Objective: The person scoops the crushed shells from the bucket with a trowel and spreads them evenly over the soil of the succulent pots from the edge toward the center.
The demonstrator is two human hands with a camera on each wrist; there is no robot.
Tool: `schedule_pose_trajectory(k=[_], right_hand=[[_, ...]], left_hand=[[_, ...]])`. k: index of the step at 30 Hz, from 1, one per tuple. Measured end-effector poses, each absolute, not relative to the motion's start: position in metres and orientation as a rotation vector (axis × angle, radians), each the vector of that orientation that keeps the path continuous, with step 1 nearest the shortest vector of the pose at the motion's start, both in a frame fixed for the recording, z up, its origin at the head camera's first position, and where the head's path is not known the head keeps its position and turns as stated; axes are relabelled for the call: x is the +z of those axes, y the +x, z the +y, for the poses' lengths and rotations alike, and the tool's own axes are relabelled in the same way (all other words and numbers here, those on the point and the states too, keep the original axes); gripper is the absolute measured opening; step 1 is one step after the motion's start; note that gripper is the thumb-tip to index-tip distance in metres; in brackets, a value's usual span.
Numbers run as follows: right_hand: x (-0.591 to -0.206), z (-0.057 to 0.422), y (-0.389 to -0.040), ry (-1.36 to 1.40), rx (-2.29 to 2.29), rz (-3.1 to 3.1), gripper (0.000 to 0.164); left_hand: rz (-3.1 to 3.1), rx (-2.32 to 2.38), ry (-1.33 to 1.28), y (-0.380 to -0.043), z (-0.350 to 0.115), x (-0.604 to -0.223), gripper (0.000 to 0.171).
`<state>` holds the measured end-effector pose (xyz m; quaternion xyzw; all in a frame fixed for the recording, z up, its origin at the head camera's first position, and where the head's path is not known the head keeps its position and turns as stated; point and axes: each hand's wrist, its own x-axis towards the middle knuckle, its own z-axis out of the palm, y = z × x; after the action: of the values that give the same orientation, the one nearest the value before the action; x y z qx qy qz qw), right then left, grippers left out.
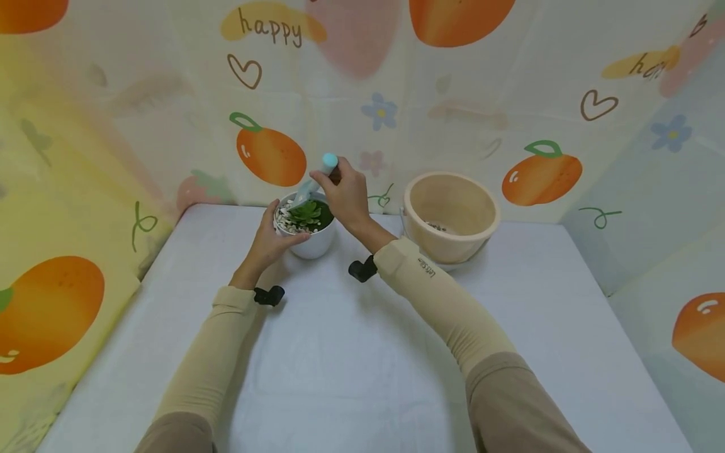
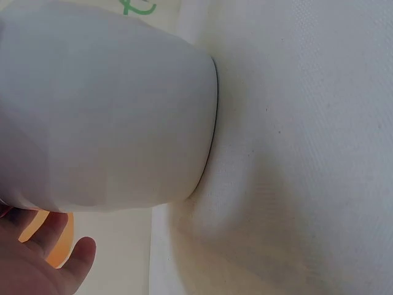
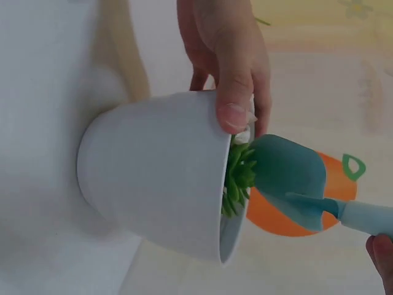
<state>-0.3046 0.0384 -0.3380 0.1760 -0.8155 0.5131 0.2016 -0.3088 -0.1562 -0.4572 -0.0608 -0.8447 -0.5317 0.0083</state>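
A white pot (image 1: 313,245) stands on the table with a green succulent (image 1: 306,216) and white pebbles (image 1: 285,220) in it. My left hand (image 1: 269,242) holds the pot's left side; in the right wrist view its thumb (image 3: 234,114) lies over the rim. My right hand (image 1: 347,195) grips the handle of a small light-blue trowel (image 1: 308,189). In the right wrist view the trowel's blade (image 3: 288,178) is beside the succulent at the pot's mouth. The left wrist view shows the pot's side (image 2: 110,110) with a few left fingers below it.
A larger beige bucket (image 1: 451,245) stands to the right of the pot, with a few small bits at its bottom. A white cloth (image 1: 340,352) covers the table. Behind it hangs a printed curtain (image 1: 340,126) with oranges.
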Motion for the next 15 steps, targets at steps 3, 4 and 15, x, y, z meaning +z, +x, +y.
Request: schedule_pose_trajectory(k=[3, 4, 15], right_hand=[[-0.3321, 0.0381, -0.3063, 0.513, 1.396, -2.314, 0.030], [-0.3303, 0.0381, -0.3067, 0.522, 1.385, -2.322, 0.030], [-0.3363, 0.0417, -0.3057, 0.480, 1.463, -2.241, 0.028]], left_hand=[[-2.654, -1.654, -0.182, -0.3095, -0.1560, -0.4572, 0.116], [-2.659, -1.652, -0.177, -0.3099, -0.1561, -0.4574, 0.116], [-2.620, -1.638, -0.100, -0.3071, -0.1519, -0.4602, 0.117]])
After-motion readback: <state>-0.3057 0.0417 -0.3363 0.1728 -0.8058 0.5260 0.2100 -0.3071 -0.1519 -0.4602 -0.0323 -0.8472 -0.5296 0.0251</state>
